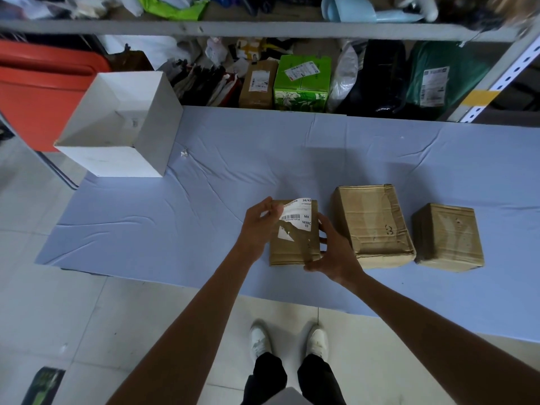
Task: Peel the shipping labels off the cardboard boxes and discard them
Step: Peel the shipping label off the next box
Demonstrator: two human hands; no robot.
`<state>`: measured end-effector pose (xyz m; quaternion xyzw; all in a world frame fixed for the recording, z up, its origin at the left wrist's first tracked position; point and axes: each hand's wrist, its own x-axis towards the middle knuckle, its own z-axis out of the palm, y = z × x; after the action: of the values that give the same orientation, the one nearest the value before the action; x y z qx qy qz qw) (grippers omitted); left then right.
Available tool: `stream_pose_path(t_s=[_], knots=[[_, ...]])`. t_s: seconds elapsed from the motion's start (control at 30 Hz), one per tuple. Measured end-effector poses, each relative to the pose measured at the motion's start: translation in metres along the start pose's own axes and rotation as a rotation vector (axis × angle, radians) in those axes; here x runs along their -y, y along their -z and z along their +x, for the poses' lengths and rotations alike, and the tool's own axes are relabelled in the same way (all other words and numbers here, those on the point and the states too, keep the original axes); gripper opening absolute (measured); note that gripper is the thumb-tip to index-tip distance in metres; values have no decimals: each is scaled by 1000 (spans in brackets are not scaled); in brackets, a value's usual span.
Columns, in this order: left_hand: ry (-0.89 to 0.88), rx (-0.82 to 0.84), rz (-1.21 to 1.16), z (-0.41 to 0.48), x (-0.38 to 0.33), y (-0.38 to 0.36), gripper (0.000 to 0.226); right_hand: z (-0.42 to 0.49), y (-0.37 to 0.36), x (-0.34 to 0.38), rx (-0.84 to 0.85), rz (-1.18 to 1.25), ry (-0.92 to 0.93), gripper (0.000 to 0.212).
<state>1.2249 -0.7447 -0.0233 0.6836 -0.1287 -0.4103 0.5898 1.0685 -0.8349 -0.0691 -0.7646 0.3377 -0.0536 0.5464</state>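
Black trousers (267, 375), white shoes (259, 337)

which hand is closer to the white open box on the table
Left. The left hand, peeling the label off the leftmost box, lies right of and nearer the viewer than the white box. The right hand is farther right still.

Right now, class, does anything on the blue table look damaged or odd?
Yes: the label on the leftmost box is torn, one scrap stuck apart below it. The middle box is crumpled and dented.
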Motion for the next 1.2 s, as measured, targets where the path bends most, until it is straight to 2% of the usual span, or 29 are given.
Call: stream_pose_path(t_s=[0.07,0.17,0.27,0.47,0.6,0.77,0.87,0.97,1.07,1.2], knots=[[-7,-45,6,2,1,2,8,-1,0,-2,-8,18,-13,119],[-44,-74,13,5,5,9,15,-2,0,-4,-15,37,-19,117],[-55,-108,-31,6,11,13,3,-2,-1,-5,-20,22,-14,116],[-4,-175,-173,3,13,18,16,1,-6,-5,-4,-16,-2,116],[-3,-170,-176,7,19,23,20,4,-8,-4,5,1,6,112],[-84,-137,-166,4,16,23,48,5,-9,-2,5,-31,3,116],[-150,-134,-82,4,17,23,43,4,-9,-3,5,-20,3,118],[-193,-112,60,10,27,27,28,4,-10,-3,-1,0,-9,98],[-151,-78,163,14,37,33,34,3,-10,-3,-11,12,-5,84],[-101,22,82,13,42,35,53,2,-10,2,-13,32,-15,112]])
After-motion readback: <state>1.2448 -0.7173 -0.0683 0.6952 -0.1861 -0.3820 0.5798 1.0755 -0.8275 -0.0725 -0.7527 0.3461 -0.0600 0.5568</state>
